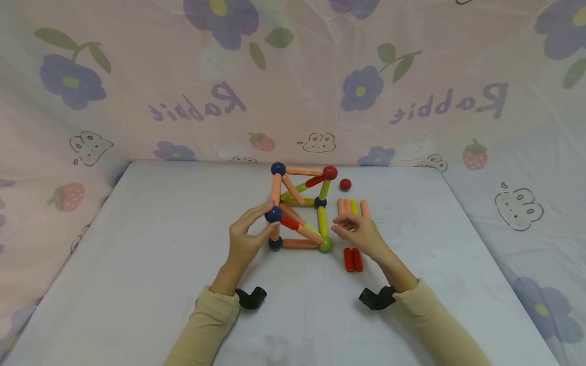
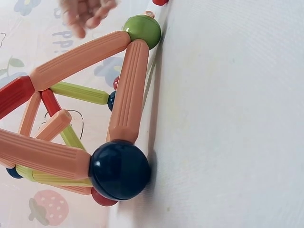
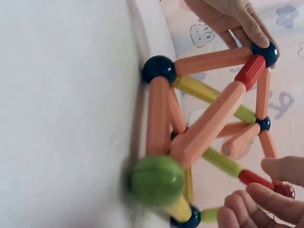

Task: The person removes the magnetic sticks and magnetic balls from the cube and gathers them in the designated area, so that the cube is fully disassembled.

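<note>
White desk [image 1: 160,229], rabbit-print cloth [image 1: 293,61] behind | left hand [image 1: 243,238] pinches dark-blue ball [image 1: 273,214]; right hand [image 1: 360,235] relaxed, unladen | head view shows me loose red rods [image 1: 349,260], right-wrist view doesn't

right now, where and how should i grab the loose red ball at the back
Pinch the loose red ball across its middle with the right hand, likely from above and its right: it is round and could roll, the built frame stands to its left, and loose sticks lie in front.
</note>
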Tool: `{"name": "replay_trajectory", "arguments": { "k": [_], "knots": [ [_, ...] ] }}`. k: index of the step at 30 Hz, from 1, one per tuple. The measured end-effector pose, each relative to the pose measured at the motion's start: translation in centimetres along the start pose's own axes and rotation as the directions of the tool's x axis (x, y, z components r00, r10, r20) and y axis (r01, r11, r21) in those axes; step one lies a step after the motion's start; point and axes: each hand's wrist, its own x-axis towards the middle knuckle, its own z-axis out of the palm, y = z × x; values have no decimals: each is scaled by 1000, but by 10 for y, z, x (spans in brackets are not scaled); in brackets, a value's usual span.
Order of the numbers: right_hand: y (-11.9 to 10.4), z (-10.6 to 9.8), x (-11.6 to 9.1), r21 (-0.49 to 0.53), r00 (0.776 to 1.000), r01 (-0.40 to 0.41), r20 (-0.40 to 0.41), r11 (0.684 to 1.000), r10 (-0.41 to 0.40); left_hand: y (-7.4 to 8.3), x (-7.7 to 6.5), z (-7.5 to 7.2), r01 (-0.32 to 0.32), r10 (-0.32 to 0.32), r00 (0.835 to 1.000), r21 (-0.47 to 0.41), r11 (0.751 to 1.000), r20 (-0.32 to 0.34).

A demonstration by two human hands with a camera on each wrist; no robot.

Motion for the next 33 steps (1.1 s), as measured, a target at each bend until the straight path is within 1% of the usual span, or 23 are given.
{"name": "replay_trajectory", "arguments": {
  "k": [2,5,8,13,17,19,23,25,28,33],
  "knots": [
    [-9,5,7,14,999,47,-15,999,-47,0,0,0,0,0,1000,0,1000,-1],
    [-23,12,18,6,994,107,-34,994,-107,-1,0,0,-4,4,1000,6,1000,-4],
    [-38,20,29,-13,990,124,-61,992,-124,-2,0,0,-4,4,1000,11,1000,-5],
    [-57,30,49,0,992,87,-87,996,-87,-2,-1,0,17,-17,1000,11,1000,0],
    [-64,36,63,22,990,106,-93,994,-104,-1,-2,0,31,-31,999,14,999,5],
    [-67,39,70,38,991,109,-87,993,-106,-1,-2,-1,37,-38,999,14,999,6],
    [-71,47,81,76,995,89,-52,993,-85,0,0,-1,28,-28,1000,22,999,5],
    [-72,51,85,97,997,73,-32,993,-70,1,1,-1,22,-22,1000,21,1000,3],
    [-72,57,91,130,999,47,-25,990,-44,0,0,-1,19,-19,1000,12,1000,0],
    [-74,65,100,238,998,-48,-20,970,54,-2,0,-1,17,-17,1000,5,1000,4]
  ]
}}
